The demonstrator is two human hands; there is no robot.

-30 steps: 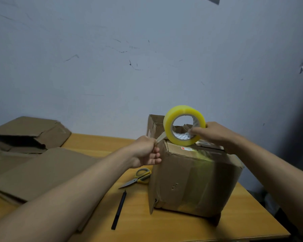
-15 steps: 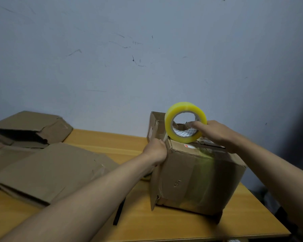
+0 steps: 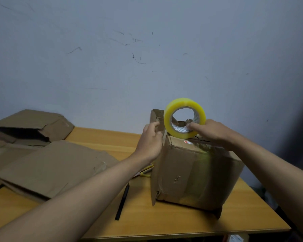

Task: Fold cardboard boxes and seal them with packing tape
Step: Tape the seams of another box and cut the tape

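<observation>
Cardboard box [image 3: 196, 173], one standing upright on the right part of the wooden surface [image 3: 182, 222], brown, creased, with old clear tape shining on its front face and a small red-and-white label near the top edge. One side flap [image 3: 156, 117] at the far left corner stands up. One roll of yellow packing tape [image 3: 184, 117] stands on edge on the box top at its left end. Right hand [image 3: 212, 131] holds the roll, a finger hooked into the core and the rest of the hand behind it on the box top. Left hand [image 3: 150, 142] is at the upper left corner of the box, fingers curled at the edge just beside the roll; whether they pinch the tape's loose end cannot be told. Flattened cardboard [image 3: 47, 166]: one large sheet lying at left, more layers under it, count unclear. One partly open folded box [image 3: 33, 126] behind it near the wall. One black pen [image 3: 122, 201] on the surface in front of the box's left side. One pair of scissors with yellow handles [image 3: 146, 172], mostly hidden behind the left forearm.
</observation>
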